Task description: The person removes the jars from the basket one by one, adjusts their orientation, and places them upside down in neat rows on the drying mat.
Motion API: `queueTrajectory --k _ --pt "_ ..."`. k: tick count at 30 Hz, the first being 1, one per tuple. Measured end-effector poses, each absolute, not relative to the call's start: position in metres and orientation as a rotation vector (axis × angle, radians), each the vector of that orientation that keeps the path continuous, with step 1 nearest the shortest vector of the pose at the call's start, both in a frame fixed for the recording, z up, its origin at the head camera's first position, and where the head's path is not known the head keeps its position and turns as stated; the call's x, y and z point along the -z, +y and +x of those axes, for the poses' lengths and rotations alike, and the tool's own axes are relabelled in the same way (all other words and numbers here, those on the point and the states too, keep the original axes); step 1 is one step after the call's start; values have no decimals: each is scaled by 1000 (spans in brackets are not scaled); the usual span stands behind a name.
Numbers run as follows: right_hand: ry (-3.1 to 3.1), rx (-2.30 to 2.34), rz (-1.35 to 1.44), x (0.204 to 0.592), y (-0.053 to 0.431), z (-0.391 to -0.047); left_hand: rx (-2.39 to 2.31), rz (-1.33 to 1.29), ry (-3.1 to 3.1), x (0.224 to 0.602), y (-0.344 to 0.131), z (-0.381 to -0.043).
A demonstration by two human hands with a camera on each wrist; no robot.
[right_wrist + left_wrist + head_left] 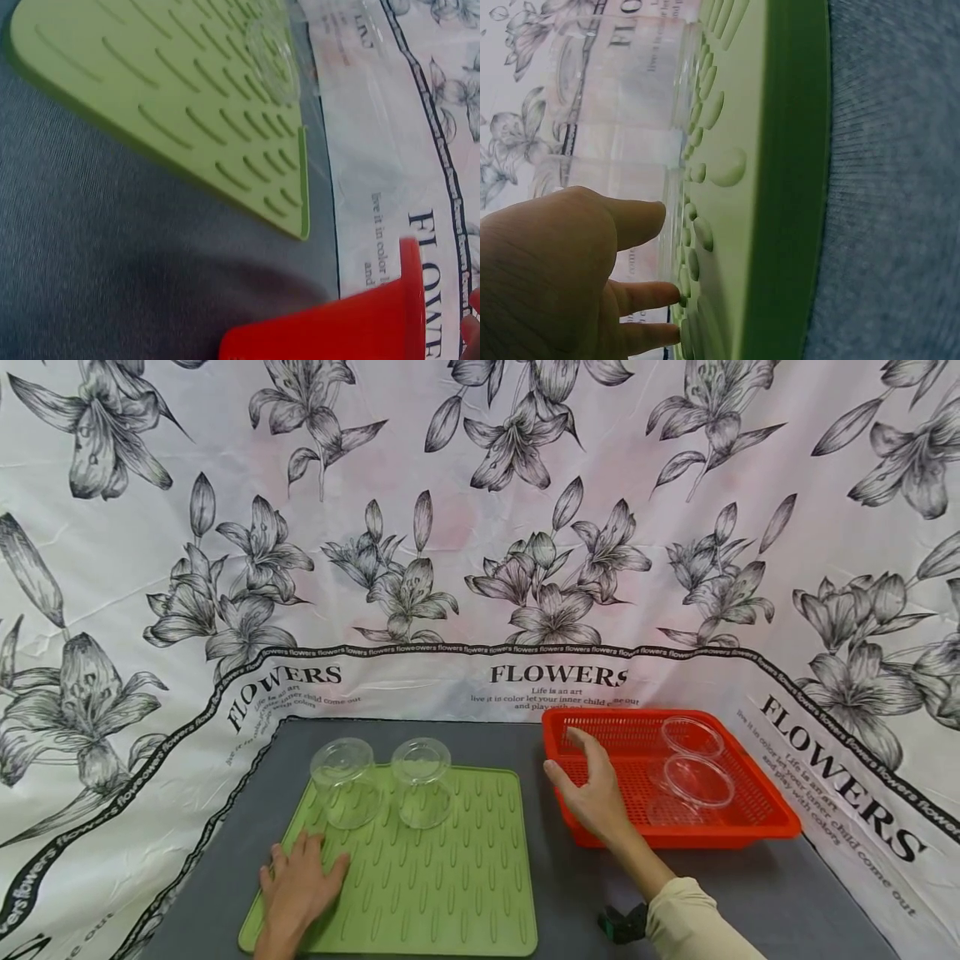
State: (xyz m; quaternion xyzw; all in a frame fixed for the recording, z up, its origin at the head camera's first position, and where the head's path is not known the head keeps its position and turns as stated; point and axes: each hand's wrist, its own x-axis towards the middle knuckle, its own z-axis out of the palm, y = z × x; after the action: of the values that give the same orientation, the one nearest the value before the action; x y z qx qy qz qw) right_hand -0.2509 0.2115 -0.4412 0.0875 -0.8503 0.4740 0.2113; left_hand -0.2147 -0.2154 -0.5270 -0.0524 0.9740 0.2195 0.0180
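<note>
My left hand (300, 881) rests on the left part of a green ridged drying mat (450, 893), fingers spread and holding nothing. In the left wrist view its thumb (641, 223) and fingers reach to the mat beside the clear plastic cups. Two such cups, a left one (352, 797) and a right one (422, 797), stand side by side at the mat's back. My right hand (596, 793) hovers over the left side of a red plastic basket (750, 835), fingers apart, with nothing in it. Inside the basket are more clear cups (699, 781), rims up.
A small black object (624, 924) lies on the grey table (562, 902) near the right sleeve (693, 918). Behind the table hangs a white curtain (420, 685) with printed flowers. A strip of table separates mat and basket.
</note>
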Motion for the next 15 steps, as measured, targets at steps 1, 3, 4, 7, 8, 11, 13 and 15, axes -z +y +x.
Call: queueTrajectory --k 1,3,4,7,8,11,13,15 --pt "-2362 -1311 235 441 213 -251 -683 -164 3024 527 -216 -215" --pt "-2362 -1300 219 440 216 -251 -679 -164 3025 528 -217 -215" --pt "-2359 -1296 215 440 217 -252 -677 -164 3024 528 -217 -215" --pt "-2348 -1270 200 440 221 -253 -670 -168 3018 528 -217 -215" --pt "-2343 -1257 195 441 223 -253 -668 -168 3017 527 -218 -215" --pt "-2333 -1222 169 442 229 -253 -667 -170 3014 527 -217 -214" --pt "-2332 -1207 150 443 234 -252 -668 -168 3013 527 -217 -214" --pt "-2334 -1197 122 443 240 -252 -669 -164 3016 527 -216 -214"
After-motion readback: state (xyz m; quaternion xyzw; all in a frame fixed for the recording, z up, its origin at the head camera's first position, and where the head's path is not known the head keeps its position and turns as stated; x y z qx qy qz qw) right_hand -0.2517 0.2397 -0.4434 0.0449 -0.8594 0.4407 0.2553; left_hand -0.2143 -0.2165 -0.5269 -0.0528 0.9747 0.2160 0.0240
